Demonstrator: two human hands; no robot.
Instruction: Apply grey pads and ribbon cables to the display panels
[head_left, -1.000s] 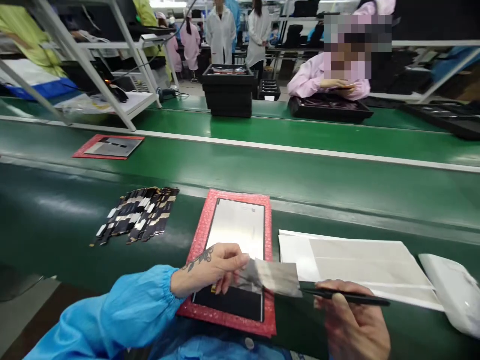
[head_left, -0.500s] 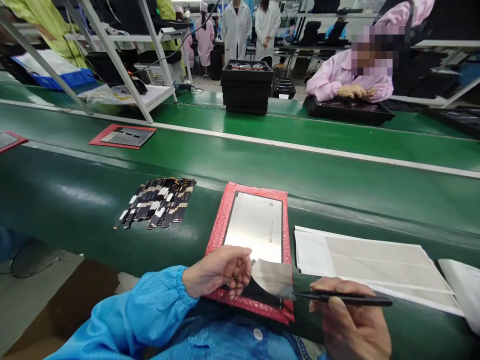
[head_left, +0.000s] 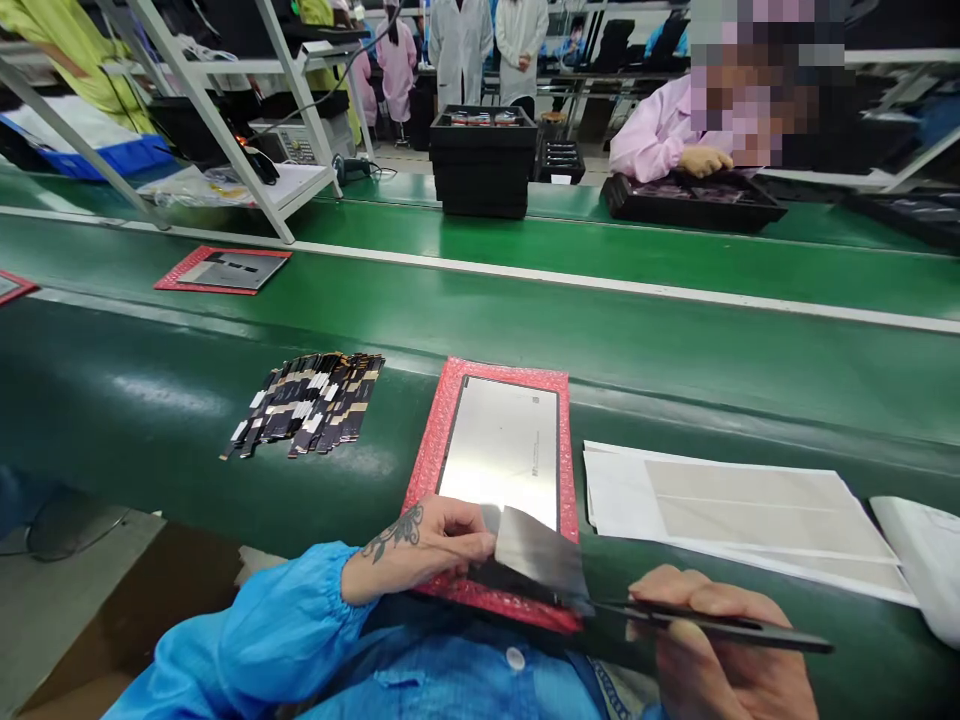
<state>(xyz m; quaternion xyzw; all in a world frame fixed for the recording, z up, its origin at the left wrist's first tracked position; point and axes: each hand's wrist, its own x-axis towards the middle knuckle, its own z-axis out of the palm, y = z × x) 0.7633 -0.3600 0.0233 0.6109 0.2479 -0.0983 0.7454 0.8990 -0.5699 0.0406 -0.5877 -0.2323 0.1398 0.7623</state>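
Observation:
A flat display panel (head_left: 502,440) with a silvery back and dark border lies on a red bubble-wrap pouch (head_left: 431,450) in front of me. Over its near end, a thin grey film sheet (head_left: 536,550) is raised and curved. My left hand (head_left: 427,545) is closed, thumb and forefinger pinched at the film's left edge; its other fingers are partly hidden. Black tweezers (head_left: 742,628) are gripped in my right hand (head_left: 724,645), their tips at the film's lower right corner.
A pile of dark flex cables (head_left: 307,405) lies to the left. White sheets with pale film strips (head_left: 750,510) lie at right, beside a white packet (head_left: 926,560). Another panel on red wrap (head_left: 232,270) sits farther back. Black trays (head_left: 484,160) and a person in pink are across the line.
My left hand has turned over and its fingers have closed at the film's left edge. The tweezers and right hand have shifted slightly down and right, and the film is tilted more.

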